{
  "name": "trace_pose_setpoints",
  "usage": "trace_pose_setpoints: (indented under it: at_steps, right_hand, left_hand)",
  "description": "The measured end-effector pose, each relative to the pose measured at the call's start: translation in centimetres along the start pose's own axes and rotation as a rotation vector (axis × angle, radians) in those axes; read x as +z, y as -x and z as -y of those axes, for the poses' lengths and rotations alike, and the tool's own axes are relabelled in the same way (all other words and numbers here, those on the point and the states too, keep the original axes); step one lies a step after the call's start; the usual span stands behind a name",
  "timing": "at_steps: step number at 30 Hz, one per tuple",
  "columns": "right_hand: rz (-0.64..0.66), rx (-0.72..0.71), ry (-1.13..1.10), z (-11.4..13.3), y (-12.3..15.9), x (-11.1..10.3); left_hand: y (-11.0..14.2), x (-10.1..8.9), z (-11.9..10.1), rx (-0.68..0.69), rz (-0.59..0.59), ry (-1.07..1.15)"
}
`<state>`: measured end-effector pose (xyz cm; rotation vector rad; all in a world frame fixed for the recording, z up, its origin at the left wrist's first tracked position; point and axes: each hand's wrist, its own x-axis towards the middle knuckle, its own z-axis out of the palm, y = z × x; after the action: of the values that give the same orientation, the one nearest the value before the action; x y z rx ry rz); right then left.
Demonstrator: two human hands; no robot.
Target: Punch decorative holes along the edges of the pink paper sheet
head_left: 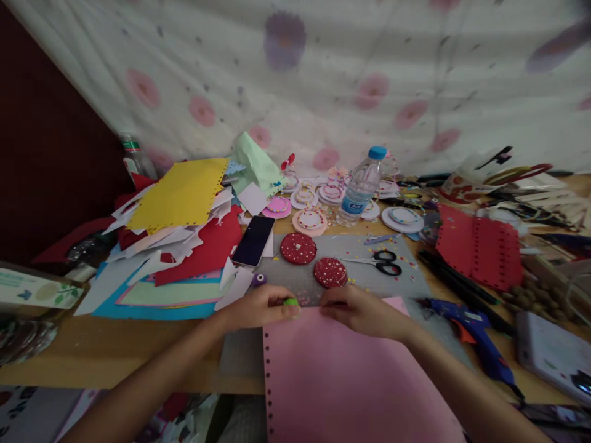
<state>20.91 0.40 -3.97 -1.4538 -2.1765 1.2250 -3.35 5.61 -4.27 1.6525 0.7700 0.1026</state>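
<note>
A large pink sheet of paper (351, 375) reaches from the grey mat down past the table's front edge. Small flower-shaped holes run along its left side. At the sheet's top left corner, my left hand (265, 306) is closed on a small green craft punch (290, 302), mostly covered by the fingers. My right hand (364, 311) pinches the top edge of the sheet, a little to the right. Just beyond the hands lie two round red pieces with white specks, one nearer (330, 272) and one farther (298, 248). Tiny pink cut-outs are scattered between the hands.
Black-handled scissors (376, 263) and a phone (253, 240) lie beyond my hands. A water bottle (361, 191) stands behind, among several decorated paper discs. Coloured paper (180, 194) is piled on the left. A blue glue gun (480, 338) and punched red paper (480, 246) lie right.
</note>
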Motion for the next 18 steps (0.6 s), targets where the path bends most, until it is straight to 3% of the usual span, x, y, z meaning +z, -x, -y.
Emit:
trace_pose_setpoints:
  at_steps: [12,18]
  right_hand:
    - [0.024,-0.005,-0.281,0.4,-0.7,0.4]
    - [0.036,-0.090,-0.341,0.9,-0.2,0.6]
  left_hand:
    - [-1.1,0.9,-1.2,-0.120,0.045,0.162]
    - [-1.5,1.4,-1.7,-0.091,0.074,0.236]
